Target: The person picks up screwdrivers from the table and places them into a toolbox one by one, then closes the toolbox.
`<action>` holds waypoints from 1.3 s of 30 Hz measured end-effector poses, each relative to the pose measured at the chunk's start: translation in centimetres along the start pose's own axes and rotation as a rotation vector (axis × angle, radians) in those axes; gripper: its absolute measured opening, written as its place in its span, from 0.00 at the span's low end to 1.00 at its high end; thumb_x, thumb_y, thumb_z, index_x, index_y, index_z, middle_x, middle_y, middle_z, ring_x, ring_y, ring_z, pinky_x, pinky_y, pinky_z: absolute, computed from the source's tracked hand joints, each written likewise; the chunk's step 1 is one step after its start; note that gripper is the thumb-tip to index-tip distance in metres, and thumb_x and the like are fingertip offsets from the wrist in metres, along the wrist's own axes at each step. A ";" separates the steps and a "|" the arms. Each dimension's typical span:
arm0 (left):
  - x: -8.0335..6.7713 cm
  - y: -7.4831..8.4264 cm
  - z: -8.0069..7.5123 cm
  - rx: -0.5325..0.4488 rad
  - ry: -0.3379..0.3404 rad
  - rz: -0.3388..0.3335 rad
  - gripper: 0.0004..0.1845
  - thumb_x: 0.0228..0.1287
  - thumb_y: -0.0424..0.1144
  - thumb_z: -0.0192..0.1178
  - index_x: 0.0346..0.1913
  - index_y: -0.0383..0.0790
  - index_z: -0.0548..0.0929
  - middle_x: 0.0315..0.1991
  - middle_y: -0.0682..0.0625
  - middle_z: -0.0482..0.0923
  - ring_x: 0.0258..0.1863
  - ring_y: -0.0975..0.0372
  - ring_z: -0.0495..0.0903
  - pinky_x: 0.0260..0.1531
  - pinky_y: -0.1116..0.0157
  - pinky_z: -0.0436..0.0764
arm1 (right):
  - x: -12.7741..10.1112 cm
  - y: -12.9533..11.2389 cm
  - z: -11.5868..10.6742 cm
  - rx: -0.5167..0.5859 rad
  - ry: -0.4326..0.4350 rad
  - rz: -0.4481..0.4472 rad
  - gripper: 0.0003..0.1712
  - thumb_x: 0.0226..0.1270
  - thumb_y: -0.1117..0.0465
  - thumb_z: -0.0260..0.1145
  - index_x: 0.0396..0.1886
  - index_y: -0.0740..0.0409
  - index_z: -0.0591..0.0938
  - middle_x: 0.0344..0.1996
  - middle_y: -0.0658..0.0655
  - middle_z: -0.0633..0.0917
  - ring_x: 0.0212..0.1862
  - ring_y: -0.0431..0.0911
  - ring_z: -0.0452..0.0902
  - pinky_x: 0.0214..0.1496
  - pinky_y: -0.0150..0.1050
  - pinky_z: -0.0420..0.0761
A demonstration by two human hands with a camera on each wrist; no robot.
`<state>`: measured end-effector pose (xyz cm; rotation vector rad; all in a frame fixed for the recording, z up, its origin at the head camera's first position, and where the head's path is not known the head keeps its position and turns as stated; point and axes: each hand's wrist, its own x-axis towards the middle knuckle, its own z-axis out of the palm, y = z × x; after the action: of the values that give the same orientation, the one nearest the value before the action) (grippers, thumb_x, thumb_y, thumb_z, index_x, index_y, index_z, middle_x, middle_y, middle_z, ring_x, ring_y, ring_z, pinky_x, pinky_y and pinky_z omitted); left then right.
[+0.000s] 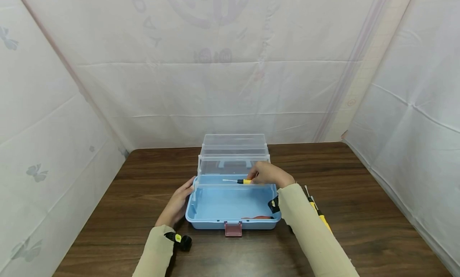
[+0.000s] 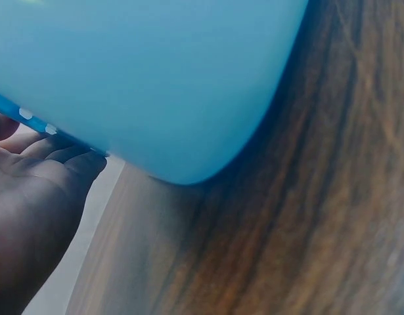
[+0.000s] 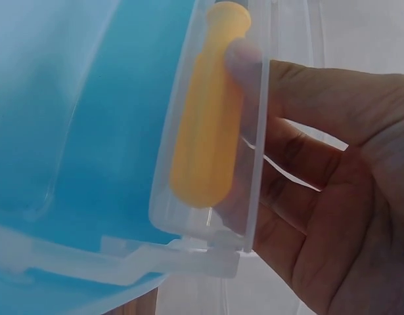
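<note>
Pinching a small yellow-handled screwdriver (image 1: 240, 181) with right hand (image 1: 267, 174) over the clear tray at the far rim of the open blue plastic toolbox (image 1: 233, 219), nearly stowed, left hand (image 1: 178, 203) flat, fingers straight, against its left wall, two more yellow-handled screwdrivers (image 1: 316, 208) waiting right of it.
</note>
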<state>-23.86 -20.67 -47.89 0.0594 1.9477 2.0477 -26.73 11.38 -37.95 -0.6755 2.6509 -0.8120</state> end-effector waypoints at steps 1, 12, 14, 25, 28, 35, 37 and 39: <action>0.0 0.0 0.0 -0.003 -0.001 0.001 0.30 0.76 0.39 0.39 0.76 0.40 0.49 0.78 0.42 0.41 0.77 0.48 0.40 0.73 0.48 0.47 | 0.0 0.1 0.0 -0.001 0.001 -0.002 0.08 0.62 0.70 0.65 0.39 0.61 0.88 0.33 0.53 0.86 0.35 0.43 0.78 0.41 0.37 0.82; 0.1 0.0 0.0 0.003 0.002 -0.005 0.30 0.76 0.39 0.39 0.76 0.40 0.49 0.78 0.41 0.41 0.77 0.47 0.40 0.73 0.48 0.47 | -0.4 0.2 -0.4 0.008 0.015 -0.026 0.08 0.63 0.67 0.66 0.40 0.60 0.87 0.37 0.54 0.86 0.39 0.43 0.79 0.45 0.41 0.83; 0.1 0.0 0.0 0.007 0.002 -0.005 0.30 0.76 0.39 0.39 0.76 0.40 0.48 0.78 0.41 0.41 0.77 0.47 0.40 0.73 0.48 0.47 | -0.5 0.2 -0.5 0.008 0.023 -0.034 0.08 0.63 0.67 0.66 0.41 0.60 0.87 0.38 0.54 0.86 0.40 0.44 0.79 0.46 0.42 0.83; 0.1 0.0 0.0 0.014 0.013 -0.006 0.29 0.76 0.39 0.38 0.76 0.40 0.49 0.78 0.41 0.41 0.77 0.47 0.41 0.72 0.47 0.48 | -1.2 0.5 -1.2 0.016 0.059 -0.039 0.12 0.65 0.65 0.64 0.46 0.60 0.86 0.44 0.57 0.86 0.41 0.44 0.81 0.46 0.41 0.84; 0.1 0.0 0.0 0.018 0.017 -0.008 0.29 0.76 0.39 0.38 0.76 0.40 0.49 0.78 0.41 0.41 0.77 0.47 0.41 0.72 0.47 0.48 | -1.5 0.7 -1.4 0.019 0.072 -0.037 0.12 0.65 0.65 0.64 0.47 0.59 0.86 0.44 0.57 0.86 0.42 0.44 0.81 0.45 0.40 0.83; 0.0 0.0 -0.1 0.010 0.020 -0.008 0.29 0.76 0.38 0.38 0.76 0.40 0.49 0.78 0.41 0.41 0.77 0.47 0.41 0.72 0.47 0.48 | -2.2 1.3 -2.0 0.011 0.107 -0.068 0.13 0.65 0.64 0.65 0.48 0.63 0.85 0.44 0.58 0.86 0.44 0.47 0.82 0.47 0.43 0.84; -0.1 0.0 -0.1 0.003 0.021 -0.008 0.29 0.76 0.38 0.38 0.76 0.41 0.50 0.78 0.41 0.41 0.77 0.47 0.41 0.72 0.47 0.48 | -2.5 1.4 -2.1 0.014 0.113 -0.058 0.15 0.65 0.63 0.65 0.49 0.63 0.84 0.45 0.58 0.86 0.45 0.47 0.82 0.47 0.43 0.84; -0.1 0.0 -0.1 0.005 0.019 -0.010 0.29 0.76 0.39 0.38 0.76 0.41 0.50 0.78 0.41 0.41 0.77 0.47 0.41 0.72 0.47 0.48 | -2.9 1.5 -2.3 0.016 0.121 -0.042 0.15 0.65 0.63 0.65 0.50 0.64 0.83 0.45 0.58 0.86 0.45 0.47 0.82 0.47 0.43 0.84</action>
<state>-23.73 -20.80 -47.88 0.0318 1.9603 2.0444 -25.71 14.99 -36.67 -0.7005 2.7424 -0.9120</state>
